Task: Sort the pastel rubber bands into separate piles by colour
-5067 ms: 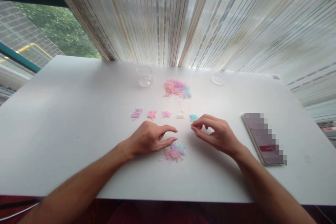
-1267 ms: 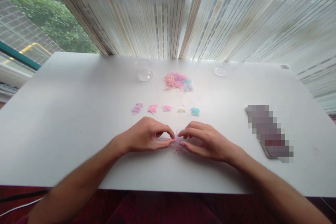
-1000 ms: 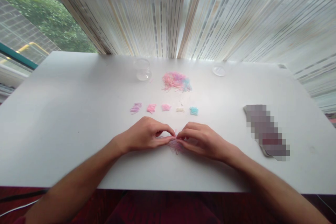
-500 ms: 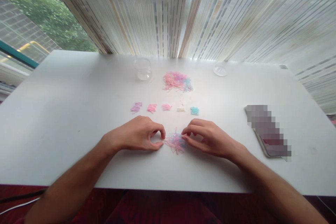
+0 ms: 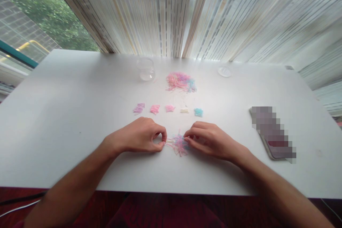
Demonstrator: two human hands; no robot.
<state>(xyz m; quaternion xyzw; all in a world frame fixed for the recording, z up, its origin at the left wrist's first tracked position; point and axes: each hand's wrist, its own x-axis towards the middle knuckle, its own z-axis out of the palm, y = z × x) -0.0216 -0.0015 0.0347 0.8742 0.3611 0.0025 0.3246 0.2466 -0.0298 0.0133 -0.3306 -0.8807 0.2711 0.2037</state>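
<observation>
A loose heap of thin pastel rubber bands (image 5: 178, 145), pink, lilac and pale blue, lies on the white table between my hands. At its left edge my left hand (image 5: 145, 136) pinches a pale pink band between thumb and forefinger. My right hand (image 5: 210, 139) touches the heap's right side, its fingertips drawn together; what they grip is too small to make out. Beyond the hands runs a row of small sorted piles: lilac bands (image 5: 139, 108), deeper pink bands (image 5: 155, 109), light pink bands (image 5: 170, 108), cream bands (image 5: 184, 111) and turquoise bands (image 5: 198, 112).
Farther back lies a bigger mixed pile of bands (image 5: 181, 81). A clear plastic tub (image 5: 146, 70) stands left of it, and a clear round lid (image 5: 224, 72) lies to its right. A phone (image 5: 271, 133) rests at the right. Striped curtains (image 5: 149, 14) hang behind the table.
My left thumb and forefinger have closed into a tighter pinch at the heap's left edge. The right hand has barely moved, and the piles stay where they were.
</observation>
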